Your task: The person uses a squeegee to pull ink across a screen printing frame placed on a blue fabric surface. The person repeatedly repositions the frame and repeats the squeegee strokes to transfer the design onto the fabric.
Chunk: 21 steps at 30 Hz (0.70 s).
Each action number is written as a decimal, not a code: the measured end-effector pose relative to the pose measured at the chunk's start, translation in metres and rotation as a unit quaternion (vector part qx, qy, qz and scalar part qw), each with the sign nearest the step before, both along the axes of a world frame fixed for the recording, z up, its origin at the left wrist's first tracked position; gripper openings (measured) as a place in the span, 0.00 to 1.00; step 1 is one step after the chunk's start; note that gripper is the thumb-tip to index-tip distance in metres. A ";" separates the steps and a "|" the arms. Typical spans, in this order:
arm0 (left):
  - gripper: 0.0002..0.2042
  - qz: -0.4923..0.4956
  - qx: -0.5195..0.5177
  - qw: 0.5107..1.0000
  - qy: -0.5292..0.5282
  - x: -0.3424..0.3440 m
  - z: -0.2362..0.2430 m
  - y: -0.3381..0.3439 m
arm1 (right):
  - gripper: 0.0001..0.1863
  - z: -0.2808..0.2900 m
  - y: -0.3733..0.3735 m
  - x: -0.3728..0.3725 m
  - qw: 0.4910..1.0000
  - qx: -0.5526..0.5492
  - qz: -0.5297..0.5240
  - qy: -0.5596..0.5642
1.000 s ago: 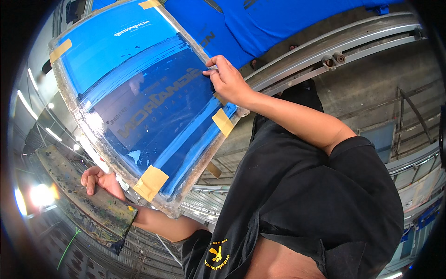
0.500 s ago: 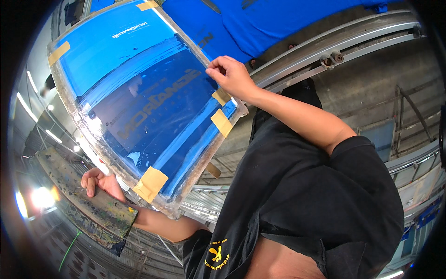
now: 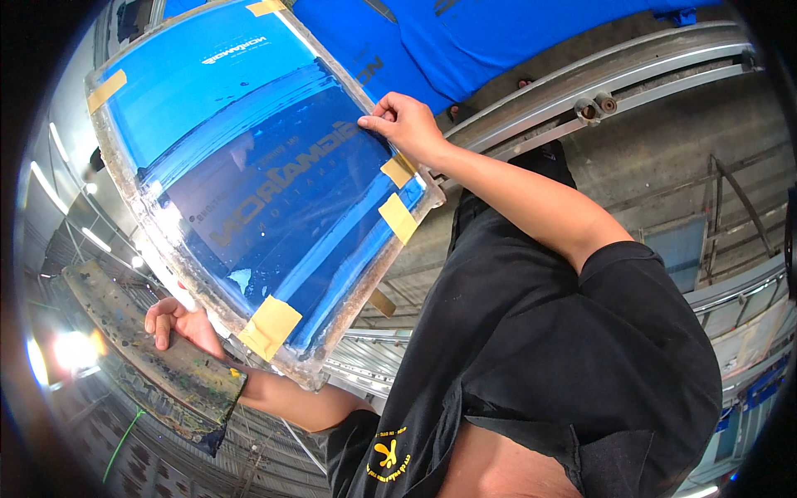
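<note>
A screen-printing frame [image 3: 336,344] with blue mesh and pieces of tan tape at its edges fills the upper left. Dark blue ink covers the middle of the mesh, where dark lettering shows through. My right hand [image 3: 407,129] is over the frame's right side, thumb and forefinger pinched together at the mesh. Whether anything thin is between those fingertips is too small to see. Beside the frame's lower left edge, my left hand [image 3: 178,324] curls its fingers around an ink-stained squeegee [image 3: 154,353]. Part of that palm is hidden.
Blue cloth [image 3: 490,46] with dark print lies beyond the frame. A metal rail [image 3: 664,79] with round fittings runs along the upper right, above a grey floor [image 3: 664,133]. A thin green cord [image 3: 124,444] hangs at the lower left, near bright lamps.
My right hand has shifted slightly left, its fingertips now farther over the mesh. The lettering under the mesh looks a little clearer. My left hand and the squeegee have hardly moved.
</note>
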State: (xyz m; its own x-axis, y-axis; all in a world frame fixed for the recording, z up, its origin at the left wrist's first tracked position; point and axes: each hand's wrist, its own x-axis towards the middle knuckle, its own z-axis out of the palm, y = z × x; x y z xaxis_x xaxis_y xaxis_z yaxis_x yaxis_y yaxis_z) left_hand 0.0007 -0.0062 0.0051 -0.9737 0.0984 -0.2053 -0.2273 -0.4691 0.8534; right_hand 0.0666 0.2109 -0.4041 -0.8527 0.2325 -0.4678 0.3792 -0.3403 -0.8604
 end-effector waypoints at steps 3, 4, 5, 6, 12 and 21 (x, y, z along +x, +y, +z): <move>0.11 0.016 -0.008 1.000 0.006 -0.001 0.003 -0.008 | 0.17 -0.003 0.005 0.005 1.000 -0.001 0.005 -0.015; 0.11 0.023 -0.014 1.000 0.007 -0.001 0.004 -0.011 | 0.17 -0.004 0.006 0.008 1.000 -0.007 0.013 -0.023; 0.11 0.030 -0.019 0.999 0.008 -0.001 0.005 -0.013 | 0.16 -0.004 0.007 0.010 0.999 -0.014 0.021 -0.031; 0.11 0.016 -0.010 1.000 0.000 -0.001 0.004 -0.006 | 0.14 -0.007 0.003 0.011 1.000 -0.010 -0.002 -0.006; 0.10 -0.003 0.003 1.000 -0.013 0.001 0.002 0.006 | 0.09 0.013 -0.004 0.018 0.990 -0.016 -0.068 0.124; 0.08 0.035 -0.022 0.999 0.018 -0.005 0.005 -0.012 | 0.11 0.003 -0.002 0.007 0.993 0.065 -0.012 0.102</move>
State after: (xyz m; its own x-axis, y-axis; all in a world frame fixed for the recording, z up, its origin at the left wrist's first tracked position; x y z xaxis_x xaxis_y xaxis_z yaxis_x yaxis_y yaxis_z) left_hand -0.0042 -0.0187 0.0104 -0.9847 0.0210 -0.1730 -0.1642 -0.4452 0.8802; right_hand 0.0734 0.2088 -0.4007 -0.9198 0.3015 -0.2510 0.1858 -0.2286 -0.9556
